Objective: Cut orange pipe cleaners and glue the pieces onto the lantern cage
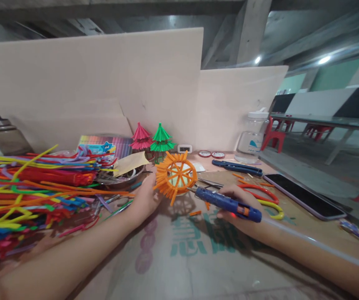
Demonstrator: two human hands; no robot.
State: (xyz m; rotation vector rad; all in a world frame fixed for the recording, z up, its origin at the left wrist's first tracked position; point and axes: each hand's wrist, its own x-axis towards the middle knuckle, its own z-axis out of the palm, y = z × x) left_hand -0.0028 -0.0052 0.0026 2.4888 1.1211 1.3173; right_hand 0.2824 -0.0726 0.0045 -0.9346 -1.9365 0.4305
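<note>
My left hand (147,199) grips an orange pipe-cleaner wheel (181,175) by its left side, holding it up off the table. The wheel has spokes inside a ring, and short orange pieces stick out around its left part. In my right hand (240,208) is a blue hot glue gun (228,203), with a clear glue stick (317,241) trailing out of its back end. Its nozzle points left and lies close to the wheel's lower right edge; whether it touches I cannot tell. Small orange offcuts (195,213) lie below on the cardboard.
A heap of coloured pipe cleaners (36,191) covers the left side. Behind stand a pink tree (141,136), a green tree (161,138) and a small clock (185,148). To the right are scissors (270,204), a dark blue cutter (237,167), a phone (304,196) and a water bottle (250,137).
</note>
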